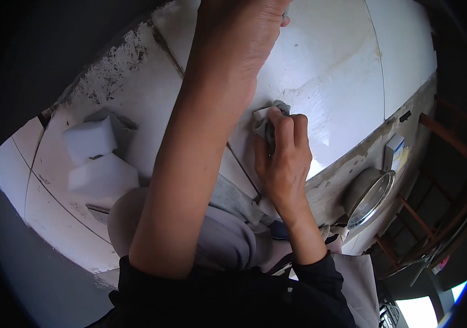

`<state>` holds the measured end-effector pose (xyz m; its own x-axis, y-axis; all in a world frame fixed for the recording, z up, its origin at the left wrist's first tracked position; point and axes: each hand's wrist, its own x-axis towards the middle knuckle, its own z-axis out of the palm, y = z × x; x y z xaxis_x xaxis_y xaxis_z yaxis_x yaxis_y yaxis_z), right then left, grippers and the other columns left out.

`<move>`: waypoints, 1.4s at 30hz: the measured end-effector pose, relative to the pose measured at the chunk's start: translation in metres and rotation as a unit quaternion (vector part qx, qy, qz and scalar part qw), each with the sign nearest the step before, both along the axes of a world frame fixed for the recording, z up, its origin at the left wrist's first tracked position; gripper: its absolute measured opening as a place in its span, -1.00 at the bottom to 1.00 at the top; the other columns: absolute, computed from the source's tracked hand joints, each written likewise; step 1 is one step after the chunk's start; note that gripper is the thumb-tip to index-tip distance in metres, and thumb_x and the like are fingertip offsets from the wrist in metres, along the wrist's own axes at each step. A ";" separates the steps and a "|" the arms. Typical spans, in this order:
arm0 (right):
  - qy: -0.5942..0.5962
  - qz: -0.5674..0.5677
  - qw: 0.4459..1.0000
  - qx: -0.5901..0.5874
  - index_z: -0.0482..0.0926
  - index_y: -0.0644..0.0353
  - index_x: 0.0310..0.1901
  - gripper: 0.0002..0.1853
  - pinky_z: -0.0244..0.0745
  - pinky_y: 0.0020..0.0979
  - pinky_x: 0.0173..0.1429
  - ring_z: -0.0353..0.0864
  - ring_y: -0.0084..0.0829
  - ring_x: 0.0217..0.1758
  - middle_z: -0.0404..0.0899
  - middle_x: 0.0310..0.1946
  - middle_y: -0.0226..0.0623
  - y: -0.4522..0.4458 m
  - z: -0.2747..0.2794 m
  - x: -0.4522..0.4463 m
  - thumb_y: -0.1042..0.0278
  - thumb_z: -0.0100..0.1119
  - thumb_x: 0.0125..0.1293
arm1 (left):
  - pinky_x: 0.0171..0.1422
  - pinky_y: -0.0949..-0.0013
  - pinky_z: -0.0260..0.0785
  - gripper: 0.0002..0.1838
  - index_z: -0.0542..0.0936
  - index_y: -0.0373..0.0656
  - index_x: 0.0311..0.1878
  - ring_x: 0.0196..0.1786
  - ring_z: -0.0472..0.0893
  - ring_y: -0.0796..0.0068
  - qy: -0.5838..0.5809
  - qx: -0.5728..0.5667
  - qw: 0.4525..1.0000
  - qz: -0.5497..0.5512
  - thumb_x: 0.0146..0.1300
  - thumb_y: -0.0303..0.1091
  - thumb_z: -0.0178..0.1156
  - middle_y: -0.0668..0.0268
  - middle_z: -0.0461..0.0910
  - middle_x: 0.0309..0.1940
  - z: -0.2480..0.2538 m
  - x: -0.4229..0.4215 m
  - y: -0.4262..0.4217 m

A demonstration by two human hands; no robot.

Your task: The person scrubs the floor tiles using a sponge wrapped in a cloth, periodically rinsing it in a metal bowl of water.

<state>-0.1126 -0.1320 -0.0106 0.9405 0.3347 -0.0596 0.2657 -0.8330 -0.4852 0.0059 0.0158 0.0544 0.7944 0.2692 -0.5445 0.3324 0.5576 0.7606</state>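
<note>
My left hand (244, 13) is at the top edge, its arm stretched across the white tiled surface. Most of its fingers lie out of view; a curled fingertip shows beside a small grey bit that I cannot make out. Lower and to the right, my right hand (287, 156) is closed on a grey cloth (281, 107), pressed against the tiles (343, 71). A white piece (262, 113) shows at the cloth's edge. Wet, whitish smears mark the tile beside the fingers.
Two white blocks (90, 141) (105, 177) and a dark grey cloth (123, 127) lie at the left. A metal bowl (367, 197) and a small box (393, 153) stand at the right, near a brown wooden frame (452, 139). My knee (127, 218) is below.
</note>
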 end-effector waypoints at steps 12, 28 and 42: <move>0.026 0.000 1.000 0.017 0.44 0.31 0.20 -0.38 0.50 -0.19 -0.26 0.48 -0.08 -0.19 0.38 -0.22 -0.06 0.015 0.002 -0.013 0.56 0.31 0.01 | -0.37 0.60 0.12 -0.69 0.58 -0.01 -0.30 -0.47 0.29 0.77 -0.141 -0.022 0.990 0.002 0.23 -0.03 0.43 0.56 0.47 -0.49 -0.024 -0.008 0.000; 0.048 -0.004 0.999 0.021 0.49 0.26 0.15 -0.48 0.51 -0.16 -0.29 0.54 -0.05 -0.26 0.40 -0.23 -0.06 -0.003 0.012 -0.057 0.53 0.34 0.09 | -0.36 0.59 0.14 -0.70 0.62 -0.05 -0.22 -0.42 0.33 0.76 -0.134 -0.006 0.991 -0.008 0.24 -0.05 0.42 0.49 0.54 -0.39 -0.022 -0.007 -0.001; 0.025 0.070 0.997 0.008 0.53 0.27 0.11 -0.53 0.56 -0.23 -0.30 0.53 -0.15 -0.24 0.41 -0.24 -0.12 0.001 0.006 -0.036 0.51 0.26 0.10 | -0.37 0.59 0.13 -0.74 0.64 0.00 -0.21 -0.47 0.31 0.77 -0.078 0.013 0.997 -0.009 0.27 -0.06 0.40 0.48 0.54 -0.37 -0.026 -0.002 -0.009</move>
<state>-0.1484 -0.1311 -0.0050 0.8803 0.4639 -0.0997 0.3539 -0.7818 -0.5134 0.0042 0.0071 0.0286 0.8737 0.2670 -0.4067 0.2185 0.5317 0.8183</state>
